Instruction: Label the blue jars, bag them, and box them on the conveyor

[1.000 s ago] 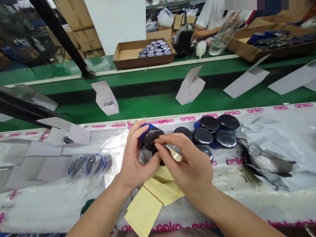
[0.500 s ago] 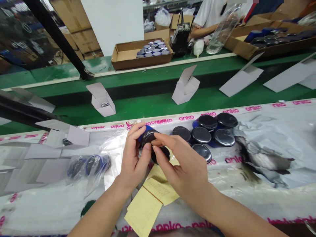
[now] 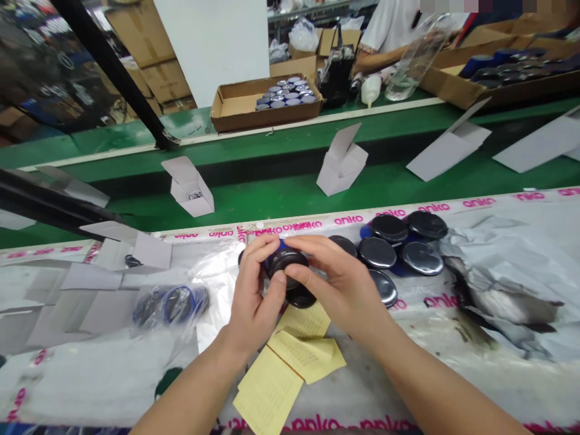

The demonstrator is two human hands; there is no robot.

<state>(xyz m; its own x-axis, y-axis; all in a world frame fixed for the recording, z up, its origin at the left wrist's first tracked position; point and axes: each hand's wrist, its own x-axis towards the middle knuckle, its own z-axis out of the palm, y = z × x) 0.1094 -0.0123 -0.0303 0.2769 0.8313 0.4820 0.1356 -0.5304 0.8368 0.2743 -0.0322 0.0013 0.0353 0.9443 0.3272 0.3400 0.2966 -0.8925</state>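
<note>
My left hand (image 3: pixel 254 290) and my right hand (image 3: pixel 338 284) both grip a small blue jar with a dark round lid (image 3: pixel 284 261), held just above the plastic-covered table. Left fingers wrap its left side, the thumb pressing on the lid's front. Right fingers curl over the top and right side. A second dark lid (image 3: pixel 299 296) lies just below the held jar. Several more dark-lidded blue jars (image 3: pixel 399 248) stand in a cluster to the right. Yellow paper slips (image 3: pixel 290 356) lie under my wrists.
Flat and folded white cartons (image 3: pixel 90 284) lie at the left, beside a plastic bag of jars (image 3: pixel 172 302). Open white cartons (image 3: pixel 190 184) (image 3: pixel 342 160) stand on the green conveyor (image 3: pixel 281 187). A cardboard tray of jars (image 3: pixel 267 99) sits beyond; another person's arm (image 3: pixel 385 42) is at the back.
My right hand moved from pinching at the lid's front to wrapping over the jar's top and right side. The jar turned more upright between both hands.
</note>
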